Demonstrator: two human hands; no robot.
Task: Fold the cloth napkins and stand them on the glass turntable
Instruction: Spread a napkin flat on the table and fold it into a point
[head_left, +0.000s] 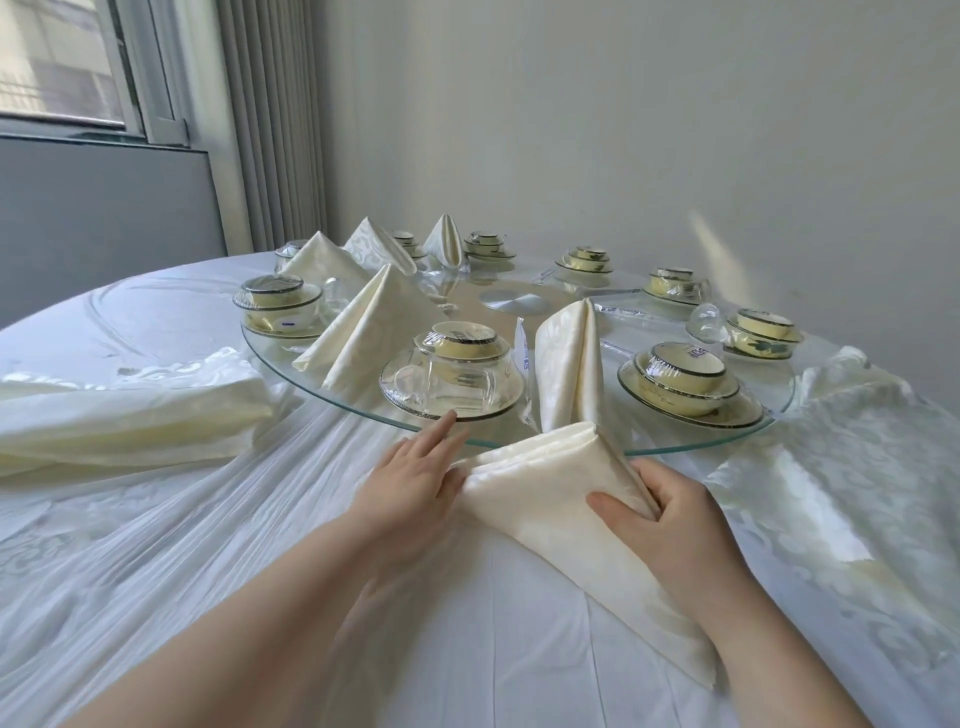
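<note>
Far left on the white tablecloth (208, 571) there's a stack of folded cream cloths (130, 415), just lying flat near the edge of the glass turntable (675, 444).

Moving right onto the turntable, four standing napkins (369, 332) sit in a loose row running toward the back, all folded into pointy cone shapes. A fifth one (569, 364) stands near the front rim, between two plastic-wrapped dish sets (452, 374). More of those wrapped sets ring the rest of the glass.

Down front, the left hand (410, 478) has its fingers straight, pointing toward the nearest wrapped set. Its thumb side touches the left edge of the napkin (545, 499) being worked on.

That napkin is a cream triangle lying on the tablecloth right in front of the turntable. Its upper folded corner is lifted just over the glass rim, and its long point trails back toward the person.

The right hand (670, 514) grips its right edge, thumb on top and fingers curled underneath.

Further right, a loose patterned cloth (831, 467) is spread out on the table.
</note>
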